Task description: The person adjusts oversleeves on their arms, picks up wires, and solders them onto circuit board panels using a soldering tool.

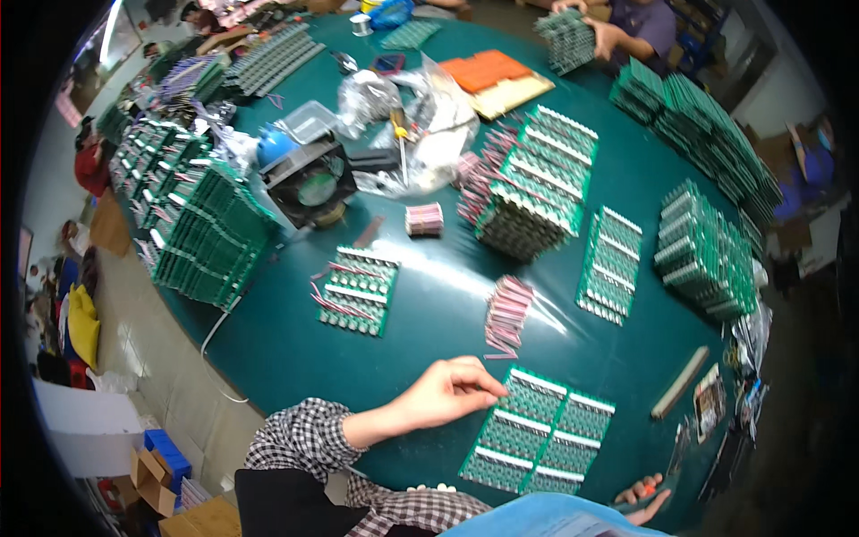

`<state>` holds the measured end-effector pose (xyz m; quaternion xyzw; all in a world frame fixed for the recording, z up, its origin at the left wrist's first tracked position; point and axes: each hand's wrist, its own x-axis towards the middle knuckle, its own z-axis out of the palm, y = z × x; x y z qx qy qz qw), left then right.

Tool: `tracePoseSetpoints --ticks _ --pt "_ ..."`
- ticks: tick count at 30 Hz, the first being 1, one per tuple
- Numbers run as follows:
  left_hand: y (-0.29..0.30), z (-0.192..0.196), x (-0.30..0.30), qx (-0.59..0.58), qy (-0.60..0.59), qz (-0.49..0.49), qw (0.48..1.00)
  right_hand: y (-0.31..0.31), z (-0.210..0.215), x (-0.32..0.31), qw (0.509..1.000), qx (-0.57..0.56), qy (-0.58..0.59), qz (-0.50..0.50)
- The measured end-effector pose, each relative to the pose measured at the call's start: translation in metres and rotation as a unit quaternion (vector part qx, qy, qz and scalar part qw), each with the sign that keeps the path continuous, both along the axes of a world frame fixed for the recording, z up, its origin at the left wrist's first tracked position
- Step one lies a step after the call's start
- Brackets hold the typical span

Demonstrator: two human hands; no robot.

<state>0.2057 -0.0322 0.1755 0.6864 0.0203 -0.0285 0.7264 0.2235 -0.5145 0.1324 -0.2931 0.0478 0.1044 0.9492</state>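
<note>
My left hand (450, 391) reaches in from the left, thumb and fingers pinched together at the upper left corner of a green circuit board panel (504, 438). Whether a small part sits in that pinch is hidden. The panel lies flat, divided into sections by white strips. A second similar panel (580, 440) adjoins it on the right. Low on the right, my right hand (642, 498) shows only partly, its fingers curled around a small orange-red thing I cannot make out. Beyond the left hand lies a loose pile of pink-and-white wire pieces (508, 313).
A wired board (360, 291) and another panel (611, 266) lie farther off. Tall board stacks (537, 183) stand mid-table and at both sides (210, 233). A black fan (313, 186), a screwdriver (400, 134) and a pale bar (680, 383) lie around. A co-worker's hands (604, 38) hold boards opposite.
</note>
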Motion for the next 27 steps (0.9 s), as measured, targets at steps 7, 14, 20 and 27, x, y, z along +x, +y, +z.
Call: tracePoseSetpoints --ticks 7,14,20,27 --pt "-0.001 0.008 0.008 -0.059 0.001 0.009 0.998 0.039 0.016 0.004 0.997 0.009 0.012 -0.076" --pt "-0.004 0.009 0.009 -0.06 0.012 0.016 0.998 0.045 0.018 0.003 0.996 0.005 -0.004 -0.089" --pt "-0.008 0.019 0.006 -0.073 0.031 0.025 0.996 0.043 0.017 0.001 0.996 0.011 -0.007 -0.085" --pt "-0.014 0.022 0.004 -0.079 0.038 0.017 0.996 0.055 0.039 0.003 0.995 -0.001 0.027 -0.095"
